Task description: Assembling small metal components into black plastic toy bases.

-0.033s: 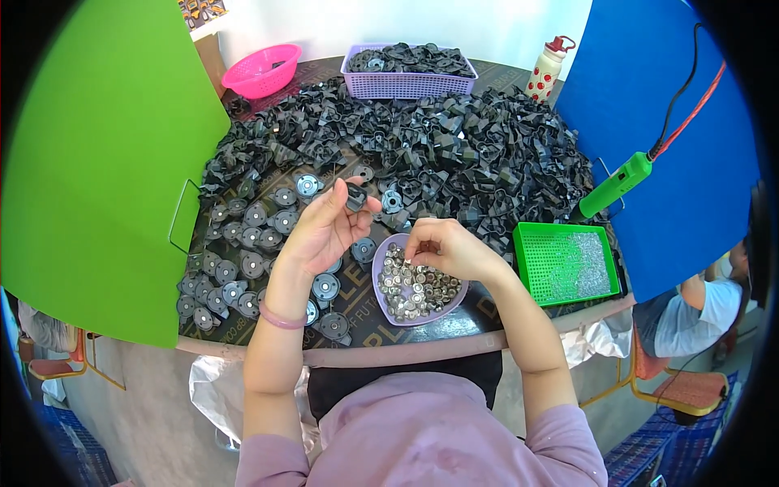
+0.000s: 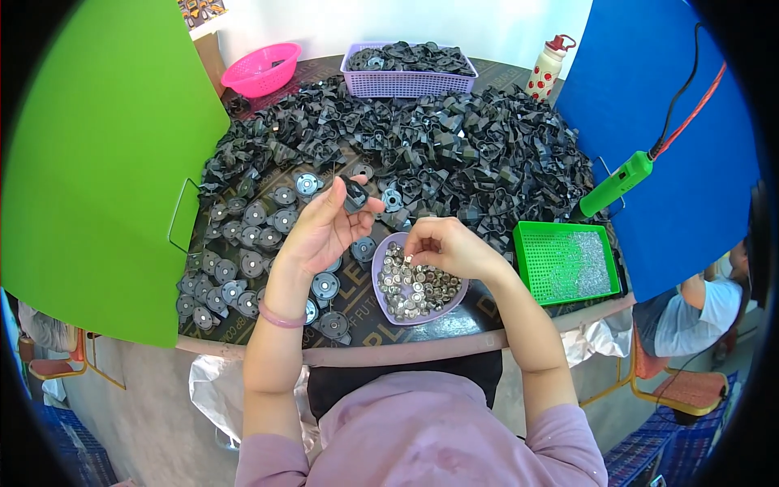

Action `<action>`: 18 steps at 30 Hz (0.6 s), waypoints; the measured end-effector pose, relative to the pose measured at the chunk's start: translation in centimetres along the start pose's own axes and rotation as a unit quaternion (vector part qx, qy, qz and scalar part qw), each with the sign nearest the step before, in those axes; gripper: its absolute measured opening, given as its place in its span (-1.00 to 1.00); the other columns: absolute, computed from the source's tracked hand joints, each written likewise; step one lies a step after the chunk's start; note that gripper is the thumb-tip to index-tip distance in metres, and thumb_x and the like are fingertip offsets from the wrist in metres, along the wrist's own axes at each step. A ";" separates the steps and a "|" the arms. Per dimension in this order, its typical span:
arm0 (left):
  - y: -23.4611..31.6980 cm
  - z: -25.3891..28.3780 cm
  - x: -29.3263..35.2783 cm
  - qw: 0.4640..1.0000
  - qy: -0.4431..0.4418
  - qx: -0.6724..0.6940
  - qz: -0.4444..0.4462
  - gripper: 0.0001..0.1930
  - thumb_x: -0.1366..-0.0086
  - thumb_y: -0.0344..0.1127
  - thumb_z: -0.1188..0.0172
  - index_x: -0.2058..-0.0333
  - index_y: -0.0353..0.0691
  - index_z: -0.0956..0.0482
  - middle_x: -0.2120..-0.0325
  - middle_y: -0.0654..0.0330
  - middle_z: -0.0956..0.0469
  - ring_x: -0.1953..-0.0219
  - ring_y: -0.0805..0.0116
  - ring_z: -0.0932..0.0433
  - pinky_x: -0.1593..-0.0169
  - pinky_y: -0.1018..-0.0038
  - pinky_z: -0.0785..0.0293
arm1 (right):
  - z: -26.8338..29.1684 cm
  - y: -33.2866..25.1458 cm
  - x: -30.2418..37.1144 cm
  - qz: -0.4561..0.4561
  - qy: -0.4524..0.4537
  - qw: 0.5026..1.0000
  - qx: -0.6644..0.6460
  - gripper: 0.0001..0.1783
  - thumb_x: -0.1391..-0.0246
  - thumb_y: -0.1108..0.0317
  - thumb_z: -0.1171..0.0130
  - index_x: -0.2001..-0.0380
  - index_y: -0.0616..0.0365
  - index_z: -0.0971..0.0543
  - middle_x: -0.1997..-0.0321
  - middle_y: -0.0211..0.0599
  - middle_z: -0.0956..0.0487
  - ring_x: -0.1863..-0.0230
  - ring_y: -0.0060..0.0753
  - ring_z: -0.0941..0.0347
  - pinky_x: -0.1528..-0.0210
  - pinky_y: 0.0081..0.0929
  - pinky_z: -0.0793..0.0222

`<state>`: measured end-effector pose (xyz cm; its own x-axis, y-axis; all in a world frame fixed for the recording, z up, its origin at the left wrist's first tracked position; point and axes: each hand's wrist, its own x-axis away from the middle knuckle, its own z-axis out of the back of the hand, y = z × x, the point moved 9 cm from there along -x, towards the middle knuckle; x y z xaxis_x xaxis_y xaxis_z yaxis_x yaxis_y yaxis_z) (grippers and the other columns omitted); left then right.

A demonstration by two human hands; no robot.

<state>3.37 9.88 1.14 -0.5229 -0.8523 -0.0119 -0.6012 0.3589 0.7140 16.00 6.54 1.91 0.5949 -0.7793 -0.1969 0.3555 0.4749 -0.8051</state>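
My left hand (image 2: 320, 231) is raised over the table, palm up. Between its thumb and fingers it grips a small black plastic part (image 2: 355, 195). Over a lilac heart-shaped bowl (image 2: 378, 280), my right hand (image 2: 446, 247) is closed in a pinch. A small shiny metal piece (image 2: 408, 259) shows at its fingertips. Many similar round metal pieces (image 2: 418, 296) fill the bowl. Round dark discs with metal centres (image 2: 251, 264) lie to the left of my left forearm, and a few more (image 2: 325, 286) sit between that forearm and the bowl.
A big heap of black plastic parts (image 2: 487, 154) covers the table's far side. Behind it stand a pink basket (image 2: 261, 73), a filled purple basket (image 2: 410, 87) and a bottle (image 2: 545, 69). At right, a green electric screwdriver (image 2: 617, 187) hangs above a green tray (image 2: 527, 252) of small screws.
The black part in my left hand has tilted slightly. A metal piece shows more clearly at my right fingertips. Otherwise the scene looks the same.
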 end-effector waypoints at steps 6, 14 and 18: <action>0.3 -0.3 -0.3 1.000 0.007 -0.022 0.004 -0.56 -0.32 -0.02 0.10 -0.02 -0.22 -0.32 0.22 0.00 -0.51 0.38 0.44 -0.51 0.30 0.62 -0.50 | 0.5 0.5 0.0 -0.032 0.008 0.999 -0.028 -0.90 0.12 0.56 -0.16 0.44 0.28 -0.51 0.53 -0.25 -0.57 0.49 -0.48 -0.52 0.45 -0.52 -0.40; 0.2 -0.2 -0.4 0.999 0.011 -0.037 -0.001 -0.54 -0.33 -0.10 0.11 -0.09 -0.27 -0.26 0.20 0.10 -0.50 0.36 0.44 -0.54 0.36 0.67 -0.53 | 1.7 -0.8 0.0 0.060 0.102 0.984 0.133 -0.94 0.09 0.51 -0.15 0.47 0.24 -0.53 0.56 -0.28 -0.48 0.54 -0.35 -0.42 0.49 -0.51 -0.32; -0.9 -0.5 -0.2 0.998 -0.031 -0.028 0.038 -0.54 -0.33 -0.13 0.09 -0.10 -0.28 -0.24 0.19 0.10 -0.49 0.36 0.43 -0.54 0.32 0.65 -0.54 | 3.9 -3.3 1.0 0.125 0.206 0.965 0.106 -0.89 0.11 0.53 -0.16 0.43 0.20 -0.58 0.53 -0.33 -0.43 0.55 -0.43 -0.34 0.50 -0.54 -0.26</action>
<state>4.36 9.49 0.85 -0.6032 -0.7976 0.0026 -0.5239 0.3986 0.7527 18.26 5.78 6.58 0.3603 -0.7048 -0.6111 0.4032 0.7084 -0.5793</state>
